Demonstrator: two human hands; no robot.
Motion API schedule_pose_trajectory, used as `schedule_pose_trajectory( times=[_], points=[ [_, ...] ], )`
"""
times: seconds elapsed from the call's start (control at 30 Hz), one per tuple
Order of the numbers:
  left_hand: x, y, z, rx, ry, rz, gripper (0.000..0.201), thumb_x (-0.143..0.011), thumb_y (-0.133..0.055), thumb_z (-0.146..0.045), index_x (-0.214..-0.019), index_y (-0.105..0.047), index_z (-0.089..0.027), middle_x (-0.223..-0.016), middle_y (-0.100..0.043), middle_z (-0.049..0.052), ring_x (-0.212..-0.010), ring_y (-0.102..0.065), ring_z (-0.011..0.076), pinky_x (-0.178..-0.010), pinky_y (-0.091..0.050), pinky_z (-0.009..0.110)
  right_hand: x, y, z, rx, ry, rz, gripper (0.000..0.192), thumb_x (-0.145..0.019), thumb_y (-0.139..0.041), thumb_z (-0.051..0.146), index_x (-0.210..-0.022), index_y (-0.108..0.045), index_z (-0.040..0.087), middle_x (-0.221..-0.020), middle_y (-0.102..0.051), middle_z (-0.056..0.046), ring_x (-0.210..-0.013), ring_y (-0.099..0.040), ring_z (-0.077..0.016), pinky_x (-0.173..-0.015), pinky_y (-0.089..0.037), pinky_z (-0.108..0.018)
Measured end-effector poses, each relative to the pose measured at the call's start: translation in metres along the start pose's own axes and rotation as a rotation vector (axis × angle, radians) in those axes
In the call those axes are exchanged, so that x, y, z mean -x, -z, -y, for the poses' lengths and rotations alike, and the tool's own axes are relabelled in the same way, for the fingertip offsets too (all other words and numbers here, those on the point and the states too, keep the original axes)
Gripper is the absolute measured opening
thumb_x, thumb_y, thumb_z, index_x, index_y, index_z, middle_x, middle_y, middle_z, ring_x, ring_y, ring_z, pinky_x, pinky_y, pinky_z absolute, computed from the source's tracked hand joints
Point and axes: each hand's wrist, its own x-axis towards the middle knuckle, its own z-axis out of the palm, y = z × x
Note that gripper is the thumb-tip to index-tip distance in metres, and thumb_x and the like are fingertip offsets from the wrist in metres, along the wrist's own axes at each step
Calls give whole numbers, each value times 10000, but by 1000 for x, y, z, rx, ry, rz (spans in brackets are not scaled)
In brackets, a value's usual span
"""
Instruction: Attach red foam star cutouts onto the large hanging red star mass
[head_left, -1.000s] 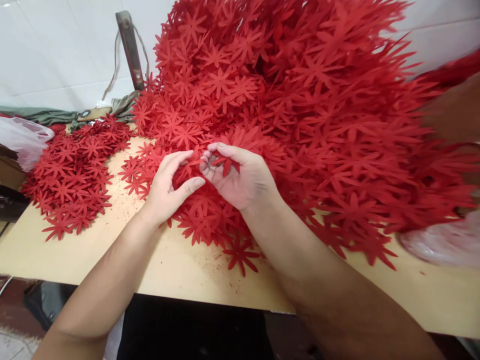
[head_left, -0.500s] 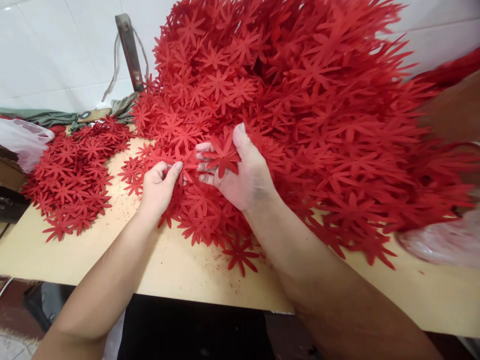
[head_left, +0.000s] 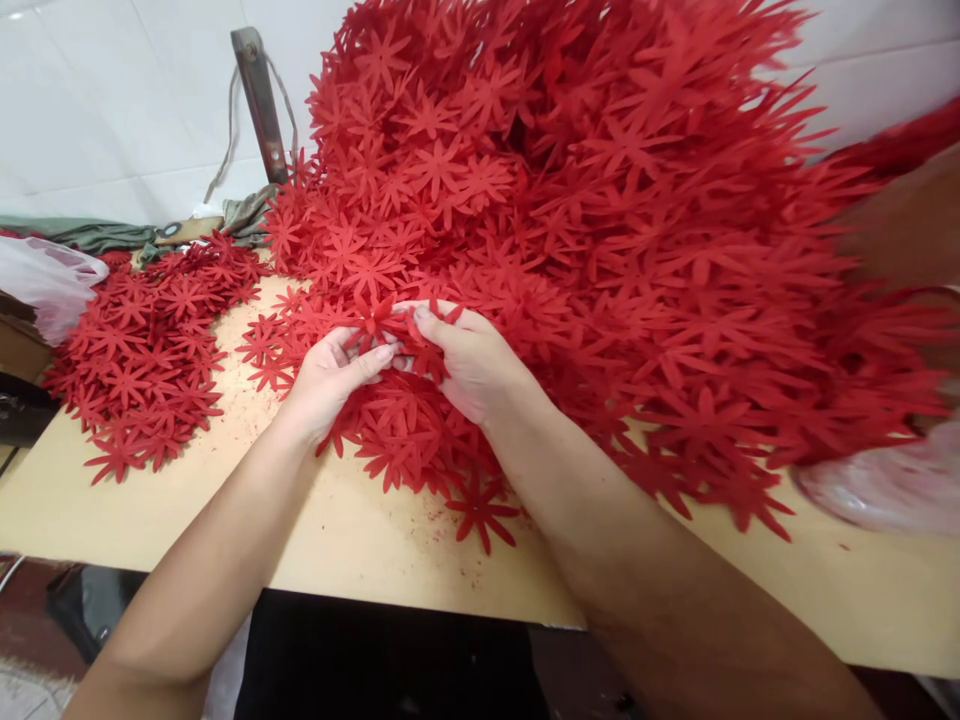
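Now the right hand (head_left: 472,365) has turned palm down and closed, while half a second ago it was open with 1 flower lying on the palm and the thumb lifted. The left hand (head_left: 330,375) has moved closer, so both hands now meet on the same red flower cutout (head_left: 373,320), which was not lifted between them before. This flower sits at the front edge of the big red heap (head_left: 600,220), just above the worktop (head_left: 360,540). The left fingers (head_left: 371,355) are nearly closed and pinch it from below; the right fingers (head_left: 431,325) are curled and grip it from the other side. I count 2 hands, 1 held flower, 2 piles: the big heap and a smaller flat pile (head_left: 150,350) at the left; the flowers in them are too many to count. Both forearms come up from the lower edge, wrists slightly bent
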Motion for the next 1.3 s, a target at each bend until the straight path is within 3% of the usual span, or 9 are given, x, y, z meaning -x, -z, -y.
schedule_pose_trajectory(
  times=[0.13, 0.33, 0.47, 0.6, 0.8, 0.9, 1.1, 1.17, 1.3],
  points=[
    [-2, 1, 3, -48, -41, -77, 283, -630, -766, -357, -748, -611, -151, -654, -669, -20, -569, -587, 57, -585, -449, 173, 1, -1, -2, 21, 17, -10, 111, -718, -668, 270, -758, -606, 187, -594, -621, 35, -541, -572, -62, -532, -496, -184],
    [-7, 5, 4, -125, -99, -240, 261, -736, -681, -356, -621, -568, -151, -526, -595, -32, -503, -521, 52, -568, -431, 177, -1, 2, -6, 112, 104, 8, 154, -726, -663, 315, -788, -585, 198, -682, -628, 28, -590, -604, -86, -603, -541, -258],
    [-5, 2, 3, -201, -176, -232, 283, -756, -665, -328, -568, -551, -149, -535, -580, -31, -502, -483, 45, -582, -413, 175, -4, 6, -4, 157, 242, -53, 153, -701, -679, 281, -803, -597, 201, -771, -647, 14, -635, -611, -91, -654, -536, -266],
    [-2, 0, 3, -232, -131, -221, 336, -742, -673, -366, -538, -502, -161, -466, -507, -52, -454, -425, 46, -519, -366, 178, 0, 2, -4, 181, 291, -15, 162, -689, -699, 318, -773, -624, 201, -727, -639, 25, -684, -597, -84, -714, -516, -234],
    [-3, 1, 10, -213, -98, -185, 429, -693, -683, -489, -497, -475, -168, -430, -452, -56, -420, -371, 46, -469, -328, 200, 8, -7, -7, 186, 136, 174, 302, -529, -809, 388, -653, -611, 196, -606, -625, 39, -594, -583, -98, -650, -523, -257],
    [-2, 1, 12, -168, -64, -165, 460, -715, -616, -568, -514, -504, -169, -452, -477, -42, -423, -387, 54, -463, -333, 213, 6, -5, -9, 175, 125, 191, 264, -533, -803, 362, -632, -628, 191, -585, -628, 37, -597, -584, -103, -675, -522, -271],
    [-3, 4, 8, -200, -140, -224, 487, -740, -574, -590, -499, -473, -179, -442, -428, -45, -438, -381, 65, -506, -360, 219, -4, 5, -7, 105, 240, -28, 118, -605, -722, 215, -699, -652, 207, -680, -639, 50, -669, -585, -86, -751, -489, -255],
    [-7, 8, 9, -246, -151, -265, 447, -758, -569, -568, -549, -509, -178, -497, -485, -34, -486, -428, 74, -550, -390, 217, -7, 8, -5, 77, 262, -95, 132, -609, -712, 194, -724, -650, 219, -715, -642, 52, -697, -587, -91, -749, -485, -257],
    [-15, 19, 15, -429, -291, -409, 331, -782, -581, -499, -852, -617, -178, -900, -634, 29, -837, -565, 129, -833, -444, 266, -9, 7, -6, 26, 251, -154, 123, -616, -710, 213, -700, -620, 218, -690, -615, 55, -684, -568, -88, -736, -477, -243]
  ],
)
